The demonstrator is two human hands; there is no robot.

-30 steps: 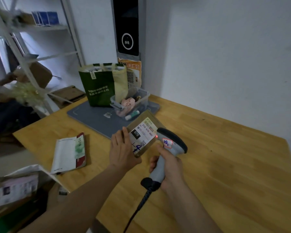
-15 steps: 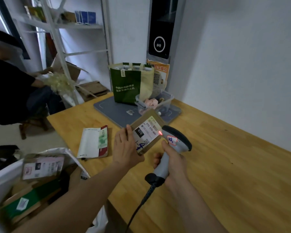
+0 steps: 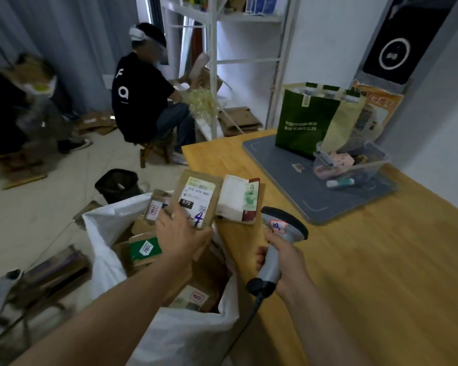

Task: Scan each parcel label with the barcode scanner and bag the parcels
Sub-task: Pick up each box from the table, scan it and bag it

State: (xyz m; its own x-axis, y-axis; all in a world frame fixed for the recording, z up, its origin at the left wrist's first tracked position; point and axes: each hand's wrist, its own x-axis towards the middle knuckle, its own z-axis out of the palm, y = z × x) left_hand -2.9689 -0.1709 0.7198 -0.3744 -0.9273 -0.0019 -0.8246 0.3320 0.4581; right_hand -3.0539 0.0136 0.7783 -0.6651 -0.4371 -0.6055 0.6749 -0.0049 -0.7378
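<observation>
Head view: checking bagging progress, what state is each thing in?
white sack, open, parcels inside.
brown parcel, held by left hand over white sack.
barcode scanner, gripped in right hand.
green bag, upright on grey mat.
clear tub, lidless, items inside.
white carton, flat at table edge.

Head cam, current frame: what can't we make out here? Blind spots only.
All from the head view:
Parcel: the label's fine print is too small and soft to read, and the left hand covers its lower left corner.
Sack: the deeper contents are hidden by the packages on top.
Scanner: the window faces away, and the right hand covers the trigger.
Bin: the contents are blurred.
</observation>
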